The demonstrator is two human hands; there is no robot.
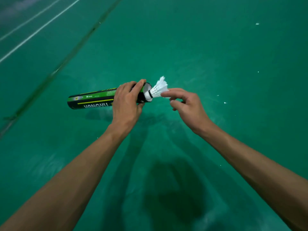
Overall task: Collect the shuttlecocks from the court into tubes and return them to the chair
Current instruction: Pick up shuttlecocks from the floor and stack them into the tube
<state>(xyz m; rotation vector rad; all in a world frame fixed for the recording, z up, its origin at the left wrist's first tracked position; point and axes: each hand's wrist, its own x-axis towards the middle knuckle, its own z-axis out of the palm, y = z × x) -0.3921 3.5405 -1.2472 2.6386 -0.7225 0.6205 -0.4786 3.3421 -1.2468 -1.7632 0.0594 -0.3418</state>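
Tube (93,99), black and green, is held level above the green court floor (216,47), with the left hand (126,104) wrapped round it just behind its open mouth. A white shuttlecock (158,90) sits cork first in that mouth, its feathers sticking out. The right hand (186,105) pinches the feather tips between forefinger and thumb. What lies deeper in the tube cannot be seen.

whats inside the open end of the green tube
A white shuttlecock, cork end in the mouth of the tube, feathers sticking out, pinched by the right hand. The left hand grips the tube. Anything deeper is hidden by its opaque wall.
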